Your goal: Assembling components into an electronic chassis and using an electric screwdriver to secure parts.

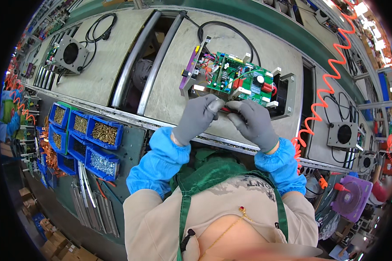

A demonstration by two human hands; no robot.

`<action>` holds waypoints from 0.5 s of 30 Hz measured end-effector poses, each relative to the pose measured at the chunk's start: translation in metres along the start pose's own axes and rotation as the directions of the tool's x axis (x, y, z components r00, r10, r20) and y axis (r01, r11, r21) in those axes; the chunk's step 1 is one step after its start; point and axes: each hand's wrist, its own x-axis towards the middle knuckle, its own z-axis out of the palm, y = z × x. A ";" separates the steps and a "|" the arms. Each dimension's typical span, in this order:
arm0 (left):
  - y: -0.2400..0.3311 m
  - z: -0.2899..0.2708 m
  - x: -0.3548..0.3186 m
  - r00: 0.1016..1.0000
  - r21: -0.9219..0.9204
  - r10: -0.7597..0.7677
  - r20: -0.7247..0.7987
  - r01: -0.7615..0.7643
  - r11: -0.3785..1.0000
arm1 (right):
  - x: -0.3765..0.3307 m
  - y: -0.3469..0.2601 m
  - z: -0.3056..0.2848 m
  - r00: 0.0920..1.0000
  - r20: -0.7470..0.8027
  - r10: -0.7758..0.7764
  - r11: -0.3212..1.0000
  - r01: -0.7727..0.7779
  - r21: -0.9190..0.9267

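Both my hands wear grey gloves and meet at the near edge of an open electronic unit with a green circuit board. My left hand is closed, its thumb and fingertips pinched together. Beside it my right hand bends its thumb and forefinger into a pinch. A small red piece shows between the fingertips; its kind is too small to tell. The unit has a purple panel on its left, a black fan in a metal frame on its right, and coloured wires near the panel.
Blue bins of brass-coloured and silver fasteners stand at my left, above metal strips. Metal rollers cross the line. An orange coiled hose hangs at right, near a purple fan. Similar units sit left and right.
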 end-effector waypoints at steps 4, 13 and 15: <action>-0.019 0.031 0.011 0.933 -0.777 -0.253 0.256 0.354 0.521 | 0.014 0.003 -0.003 0.999 -0.041 0.017 0.998 -0.019 -0.056; 0.026 -0.012 0.023 0.968 0.008 0.131 -0.212 -0.132 0.991 | 0.021 0.002 -0.007 0.892 -0.074 0.445 0.800 -0.360 0.479; 0.038 -0.016 0.051 0.760 0.747 0.639 -0.123 -0.354 0.564 | 0.021 -0.001 -0.006 0.810 -0.038 0.585 0.654 -0.443 0.614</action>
